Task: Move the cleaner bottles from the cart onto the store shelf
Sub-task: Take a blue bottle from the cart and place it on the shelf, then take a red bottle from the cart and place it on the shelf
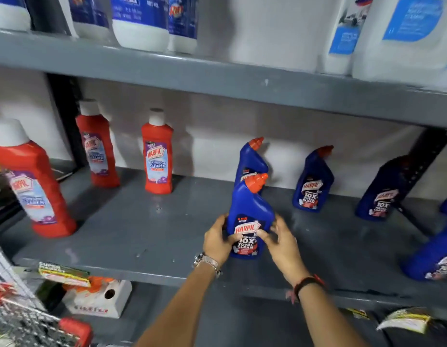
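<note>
Head view: your left hand and right hand clamp one blue bottle.
Done: several bottles stand on the shelf.
Left: cart contents unclear.

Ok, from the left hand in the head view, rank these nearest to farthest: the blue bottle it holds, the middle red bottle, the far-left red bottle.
1. Blue bottle, gripped by left hand.
2. Middle red bottle, back left on the shelf.
3. Far-left red bottle, near the shelf's left front.

Left of the two-handed grip the grey shelf lies bare up to the red bottle — open room for a hand. Directly behind the grip stands a second blue bottle; another blue bottle stands off to its right — bare shelf between.
</note>
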### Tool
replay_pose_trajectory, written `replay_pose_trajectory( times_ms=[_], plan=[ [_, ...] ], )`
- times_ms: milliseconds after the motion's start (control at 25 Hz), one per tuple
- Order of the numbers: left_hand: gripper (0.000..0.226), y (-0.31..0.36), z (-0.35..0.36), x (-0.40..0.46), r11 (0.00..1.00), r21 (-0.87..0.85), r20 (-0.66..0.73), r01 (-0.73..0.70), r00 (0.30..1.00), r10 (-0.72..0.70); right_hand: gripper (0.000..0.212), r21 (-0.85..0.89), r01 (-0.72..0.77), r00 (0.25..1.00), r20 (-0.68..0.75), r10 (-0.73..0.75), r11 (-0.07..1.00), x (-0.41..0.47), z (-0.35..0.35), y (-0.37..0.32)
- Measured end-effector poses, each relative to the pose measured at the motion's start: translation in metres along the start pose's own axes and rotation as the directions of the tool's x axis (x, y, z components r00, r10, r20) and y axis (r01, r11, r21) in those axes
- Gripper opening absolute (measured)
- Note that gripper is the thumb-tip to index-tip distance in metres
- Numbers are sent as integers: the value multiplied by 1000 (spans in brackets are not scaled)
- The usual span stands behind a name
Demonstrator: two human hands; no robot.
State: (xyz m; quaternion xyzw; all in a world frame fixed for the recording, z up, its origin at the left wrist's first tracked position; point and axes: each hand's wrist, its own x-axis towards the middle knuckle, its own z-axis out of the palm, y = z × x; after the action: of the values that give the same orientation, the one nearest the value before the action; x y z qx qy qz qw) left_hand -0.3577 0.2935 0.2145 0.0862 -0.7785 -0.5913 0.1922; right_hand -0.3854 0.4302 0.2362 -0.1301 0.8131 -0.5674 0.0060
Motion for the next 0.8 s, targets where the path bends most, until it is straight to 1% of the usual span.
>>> replay_pose_trajectory(
  times_ms=[80, 120, 200, 240, 280, 320, 360, 400, 440, 480, 560, 600, 640, 680, 720, 800],
  plan=[
    [47, -2, 0, 1, 1000, 9, -22, 5, 1000, -5, 43, 53, -25, 999, -32, 27, 998, -1, 6, 0],
    [48, -4, -3, -2, 1000, 20, -34, 1, 999, -1, 47, 80, -36, 995, -95, 44, 996, -6, 12, 1],
    [49, -11, -17, -18, 999, 54, -84, -10, 996, 14, 51, 107, -61, 954, -286, 90, 992, -26, 32, 7],
    [46, -17, -32, -29, 997, 78, -120, -23, 992, 32, 47, 110, -33, 930, -360, 71, 993, -40, 48, 9],
    [41, -25, -55, -43, 993, 114, -174, -30, 983, 50, 39, 100, 24, 922, -386, 17, 995, -55, 71, 9],
    [37, -33, -79, -55, 987, 158, -221, -29, 973, 64, 31, 77, 99, 925, -375, -63, 992, -68, 94, 8],
    [35, -44, -109, -68, 982, 186, -264, 3, 964, 47, 25, 41, 162, 938, -316, -141, 986, -79, 120, 4],
    [40, -58, -146, -87, 977, 204, -324, 61, 946, 9, 22, 17, 218, 954, -214, -209, 976, -91, 155, -5],
    [46, -72, -176, -103, 972, 205, -390, 115, 920, -26, 24, -1, 264, 959, -106, -262, 965, -98, 184, -12],
    [46, -90, -212, -123, 962, 194, -469, 191, 880, -80, 25, 3, 279, 960, 24, -279, 960, -108, 221, -21],
    [30, -129, -276, -168, 914, 155, -644, 374, 740, -193, 22, 9, 252, 925, 292, -244, 968, -130, 295, -33],
    [29, -152, -304, -194, 879, 118, -714, 463, 655, -249, 22, -12, 231, 883, 422, -204, 973, -143, 332, -36],
    [31, -175, -330, -221, 833, 60, -759, 550, 567, -320, 23, -49, 206, 825, 546, -147, 977, -159, 371, -35],
    [34, -198, -347, -245, 782, -8, -777, 623, 488, -397, 24, -99, 176, 762, 643, -72, 979, -173, 403, -30],
    [38, -221, -359, -266, 728, -76, -770, 681, 424, -477, 27, -163, 160, 694, 720, 7, 974, -185, 431, -20],
    [56, -273, -380, -303, 571, -192, -711, 798, 287, -641, 32, -331, 198, 522, 832, 186, 923, -215, 492, 14]
  ],
)
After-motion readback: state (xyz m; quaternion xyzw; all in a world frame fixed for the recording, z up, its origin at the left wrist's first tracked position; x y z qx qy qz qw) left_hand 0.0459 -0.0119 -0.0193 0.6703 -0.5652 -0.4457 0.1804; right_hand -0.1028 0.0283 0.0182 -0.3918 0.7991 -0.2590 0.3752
